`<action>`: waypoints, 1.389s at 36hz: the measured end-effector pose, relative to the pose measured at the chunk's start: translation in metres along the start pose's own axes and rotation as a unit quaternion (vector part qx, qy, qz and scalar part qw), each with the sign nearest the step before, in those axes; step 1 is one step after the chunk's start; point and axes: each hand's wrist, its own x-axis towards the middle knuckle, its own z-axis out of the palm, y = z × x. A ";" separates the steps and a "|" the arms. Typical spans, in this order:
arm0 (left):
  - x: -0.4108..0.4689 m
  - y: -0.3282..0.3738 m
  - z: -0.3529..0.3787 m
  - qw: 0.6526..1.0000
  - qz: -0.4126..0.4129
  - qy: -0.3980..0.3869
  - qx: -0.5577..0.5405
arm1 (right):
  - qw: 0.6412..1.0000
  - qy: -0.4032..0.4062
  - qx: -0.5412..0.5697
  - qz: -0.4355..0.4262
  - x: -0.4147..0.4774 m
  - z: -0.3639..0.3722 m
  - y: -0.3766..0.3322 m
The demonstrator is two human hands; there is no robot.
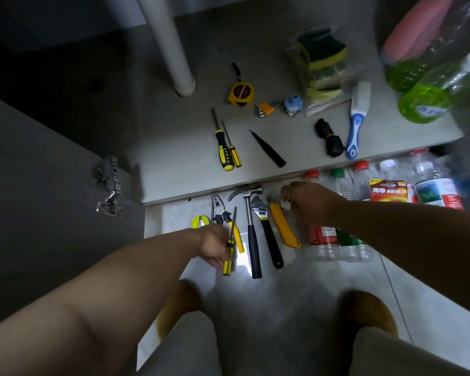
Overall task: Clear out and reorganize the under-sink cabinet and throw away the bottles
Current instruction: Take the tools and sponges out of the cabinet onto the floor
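Yellow screwdriver [229,253] in left hand [215,246], right hand [308,203] pinching white cap [285,204]

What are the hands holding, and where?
The left hand grips a small screwdriver by its yellow-black handle. The right hand pinches a small white thing; what it is cannot be told.

We see a dim, grey scene. The one strong light is a white glare on the floor tile [242,263] just below centre, toward 6 o'clock. The cabinet shelf [174,158] at 12 o'clock is softly and evenly lit, while the recess behind it at 10 to 11 o'clock sinks into near black. The cabinet door [38,199] at 9 o'clock lies in shadow; only its hinge [109,185] glints. At 2 o'clock the green bottles [423,101] are smeared, unfocused and stretched by wide-angle distortion.
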 end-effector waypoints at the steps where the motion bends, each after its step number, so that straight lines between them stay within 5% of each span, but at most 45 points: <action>1: 0.001 0.003 0.000 1.000 0.006 0.014 0.021 | 1.000 -0.002 0.006 -0.010 -0.001 0.001 0.000; 11: 0.003 0.014 -0.004 0.978 0.051 0.166 0.119 | 0.997 -0.031 -0.037 -0.053 -0.009 0.009 -0.004; 18: -0.019 0.013 -0.009 0.912 0.212 0.282 0.211 | 0.996 0.033 -0.036 -0.071 -0.015 -0.005 -0.013; 23: -0.028 0.039 -0.023 0.860 0.271 0.427 0.070 | 0.984 0.176 0.012 -0.039 -0.005 -0.026 -0.008; 27: -0.021 0.064 -0.051 0.814 0.217 0.530 -0.096 | 0.961 0.271 0.060 -0.005 0.018 -0.047 -0.003; 33: 0.000 0.081 -0.083 0.852 0.110 0.476 -0.189 | 0.938 0.309 0.120 0.101 0.059 -0.073 0.006; 39: 0.011 0.081 -0.089 0.850 0.084 0.453 -0.255 | 0.964 0.209 0.077 0.143 0.095 -0.095 0.016; 50: -0.009 0.071 -0.077 0.796 0.190 0.336 -0.466 | 0.957 0.250 0.014 0.144 0.087 -0.096 0.011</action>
